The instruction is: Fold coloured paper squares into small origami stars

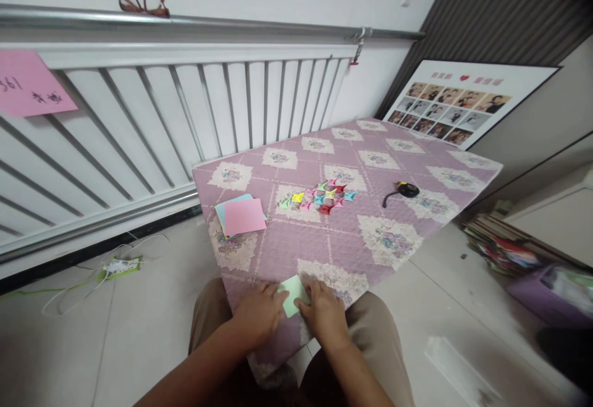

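Purple floral cloth (296, 252) covers a table beside a white radiator (241, 104). At its near edge, the left hand (260, 313) and right hand (325, 311) grip a pale green paper (291, 296) from opposite sides, thumbs on its face. Farther back sit small folded paper pieces (319, 199), between stacked coloured sheets (244, 217) and a black object (408, 190) with a strap.

Left grip (260, 312) and right grip (324, 309) angle inward

Left grip (259, 313), right grip (325, 312), green paper (291, 299) between.
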Demonstrator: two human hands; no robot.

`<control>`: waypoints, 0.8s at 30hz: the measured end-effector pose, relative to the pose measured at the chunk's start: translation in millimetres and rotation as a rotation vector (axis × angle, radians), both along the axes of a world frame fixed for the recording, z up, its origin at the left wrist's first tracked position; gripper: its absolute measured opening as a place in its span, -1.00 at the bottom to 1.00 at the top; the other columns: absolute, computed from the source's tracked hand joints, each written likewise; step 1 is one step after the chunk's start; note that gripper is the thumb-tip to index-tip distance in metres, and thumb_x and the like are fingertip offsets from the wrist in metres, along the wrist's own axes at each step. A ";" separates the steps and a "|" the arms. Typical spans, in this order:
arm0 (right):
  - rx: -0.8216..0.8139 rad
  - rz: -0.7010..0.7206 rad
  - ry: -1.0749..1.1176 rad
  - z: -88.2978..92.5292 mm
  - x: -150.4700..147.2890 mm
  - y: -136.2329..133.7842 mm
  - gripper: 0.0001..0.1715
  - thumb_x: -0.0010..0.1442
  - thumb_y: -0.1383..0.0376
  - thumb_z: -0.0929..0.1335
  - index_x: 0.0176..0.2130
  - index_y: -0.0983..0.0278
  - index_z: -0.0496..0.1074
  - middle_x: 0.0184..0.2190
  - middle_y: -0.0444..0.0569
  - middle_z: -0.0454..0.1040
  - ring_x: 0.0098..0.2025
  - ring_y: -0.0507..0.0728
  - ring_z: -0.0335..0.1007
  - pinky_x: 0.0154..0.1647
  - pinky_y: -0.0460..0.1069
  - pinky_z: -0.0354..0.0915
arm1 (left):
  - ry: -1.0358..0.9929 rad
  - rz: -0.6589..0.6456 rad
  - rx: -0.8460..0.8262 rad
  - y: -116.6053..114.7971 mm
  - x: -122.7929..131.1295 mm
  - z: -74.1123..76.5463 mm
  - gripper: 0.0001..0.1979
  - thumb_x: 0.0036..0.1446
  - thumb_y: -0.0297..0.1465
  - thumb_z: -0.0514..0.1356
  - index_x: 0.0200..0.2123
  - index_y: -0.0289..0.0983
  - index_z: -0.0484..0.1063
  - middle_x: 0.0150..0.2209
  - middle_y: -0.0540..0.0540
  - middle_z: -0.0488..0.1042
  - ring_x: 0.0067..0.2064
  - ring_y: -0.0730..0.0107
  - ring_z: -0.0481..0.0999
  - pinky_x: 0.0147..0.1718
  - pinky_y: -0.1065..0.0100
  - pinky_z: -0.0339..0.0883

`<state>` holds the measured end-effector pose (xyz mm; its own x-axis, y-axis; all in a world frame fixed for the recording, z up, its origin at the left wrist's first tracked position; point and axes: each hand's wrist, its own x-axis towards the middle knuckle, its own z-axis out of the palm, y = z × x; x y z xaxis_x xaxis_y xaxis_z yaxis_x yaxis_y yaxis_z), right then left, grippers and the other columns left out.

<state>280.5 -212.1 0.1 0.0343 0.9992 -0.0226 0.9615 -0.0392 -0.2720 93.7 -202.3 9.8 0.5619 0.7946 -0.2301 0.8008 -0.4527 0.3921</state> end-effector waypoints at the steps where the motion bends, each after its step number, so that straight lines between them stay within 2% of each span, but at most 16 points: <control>1: -0.026 -0.012 -0.003 1.4 0.4 2.6 -0.72 0.05 0.23 0.42 -0.21 0.23 0.40 -0.20 0.05 0.48 -0.15 0.25 0.39 -0.23 0.06 0.19 | 0.004 0.041 -0.003 5.6 3.5 3.6 -0.62 0.20 -0.38 0.08 0.10 -0.16 0.24 0.06 -0.14 0.35 0.09 0.14 0.31 0.02 0.16 0.20; 3: -0.076 -0.025 -0.003 4.3 0.8 7.7 -0.71 0.00 0.20 0.44 -0.24 0.24 0.41 -0.22 0.06 0.48 -0.16 0.26 0.40 -0.25 0.05 0.18 | 0.015 0.103 -0.001 16.8 9.4 7.4 -0.70 0.19 -0.37 0.09 0.00 -0.22 0.29 -0.03 -0.16 0.39 0.01 0.14 0.35 -0.02 0.17 0.22; 7: -0.145 -0.034 0.012 8.3 1.2 13.9 -0.74 -0.03 0.19 0.43 -0.30 0.23 0.41 -0.26 0.01 0.48 -0.16 0.23 0.39 -0.25 0.04 0.17 | 0.030 0.154 -0.007 32.1 15.4 8.1 -0.75 0.12 -0.38 0.15 -0.10 -0.26 0.30 -0.06 -0.18 0.37 0.01 0.12 0.32 -0.03 0.19 0.19; 12: -0.165 -0.048 0.039 8.0 1.2 12.4 -0.78 -0.01 0.19 0.41 -0.32 0.20 0.38 -0.25 -0.03 0.46 -0.14 0.20 0.36 -0.25 0.02 0.13 | 0.008 0.105 -0.038 41.1 14.3 15.9 -0.77 0.08 -0.35 0.18 -0.16 -0.24 0.32 -0.10 -0.13 0.41 -0.05 0.19 0.36 -0.08 0.27 0.19; 16: -0.158 -0.065 0.063 6.9 0.8 10.2 -0.80 -0.01 0.20 0.40 -0.35 0.21 0.36 -0.26 -0.04 0.46 -0.14 0.20 0.34 -0.26 0.01 0.09 | 0.007 0.064 -0.051 47.9 14.8 21.3 -0.83 0.03 -0.36 0.21 -0.27 -0.24 0.38 -0.19 -0.10 0.45 -0.15 0.21 0.41 -0.20 0.31 0.21; 24: -0.131 -0.045 0.118 4.8 1.9 8.1 -0.85 0.01 0.26 0.39 -0.34 0.22 0.37 -0.32 -0.07 0.48 -0.19 0.17 0.34 -0.26 0.01 0.02 | -0.028 0.020 -0.035 49.8 16.4 13.0 -0.89 0.01 -0.37 0.21 -0.35 -0.25 0.40 -0.24 -0.09 0.46 -0.19 0.24 0.40 -0.24 0.33 0.17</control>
<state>282.4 -204.0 4.9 0.0686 0.9848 -0.1593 0.9196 -0.1243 -0.3727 110.2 -152.5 22.8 0.5528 0.7972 -0.2426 0.7979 -0.4225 0.4299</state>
